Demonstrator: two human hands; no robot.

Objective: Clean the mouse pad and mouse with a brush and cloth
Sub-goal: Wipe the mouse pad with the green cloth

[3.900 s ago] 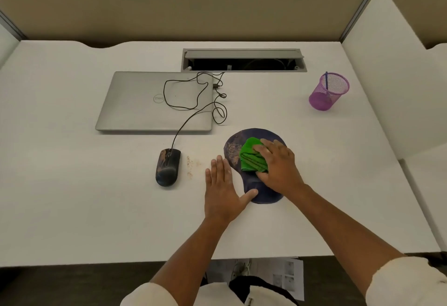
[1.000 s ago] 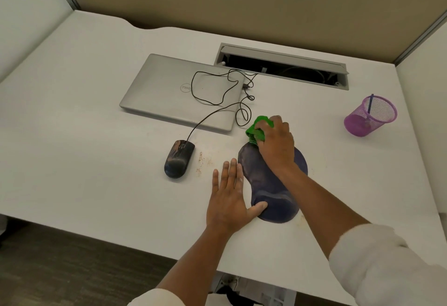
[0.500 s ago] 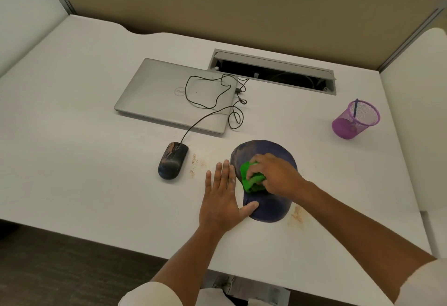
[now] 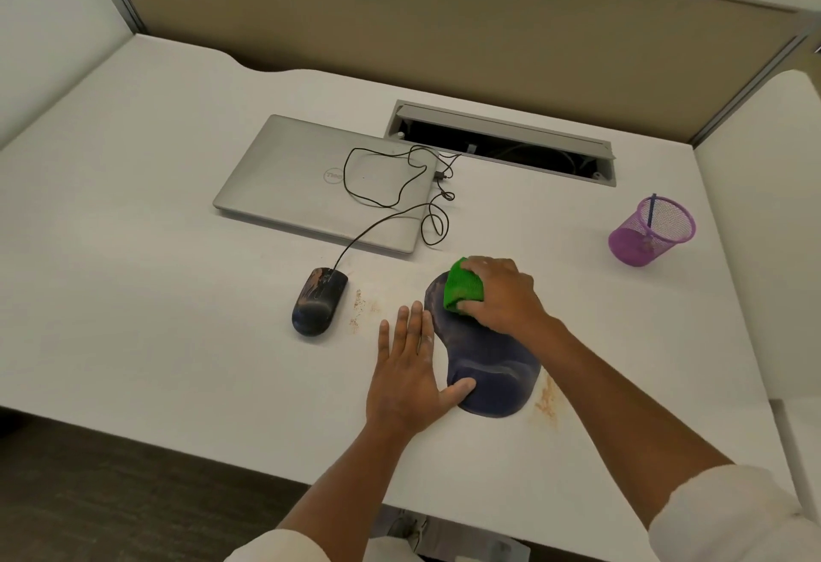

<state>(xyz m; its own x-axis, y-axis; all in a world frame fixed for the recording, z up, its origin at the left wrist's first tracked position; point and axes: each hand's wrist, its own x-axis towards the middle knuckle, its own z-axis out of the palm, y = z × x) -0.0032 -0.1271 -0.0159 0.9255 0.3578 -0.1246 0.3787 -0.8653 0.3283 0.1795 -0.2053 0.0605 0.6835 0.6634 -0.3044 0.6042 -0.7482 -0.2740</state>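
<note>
A dark blue mouse pad (image 4: 486, 366) with a raised wrist rest lies near the desk's front edge. My right hand (image 4: 500, 295) grips a bunched green cloth (image 4: 462, 288) and presses it on the pad's far left part. My left hand (image 4: 411, 368) lies flat on the desk beside the pad, fingers straight, thumb touching the wrist rest. A black wired mouse (image 4: 319, 306), smeared with brownish dirt, sits to the left of the pad. No brush is clearly visible.
A shut silver laptop (image 4: 306, 182) lies behind the mouse, with the mouse cable (image 4: 391, 188) looped over it. A purple mesh cup (image 4: 651, 230) stands at the right. An open cable tray (image 4: 502, 146) is at the back. Brown crumbs (image 4: 544, 401) lie around the pad.
My right hand has moved the green cloth from the pad's middle to its far left edge. My left hand has stayed flat beside the pad. The view shifted slightly.
</note>
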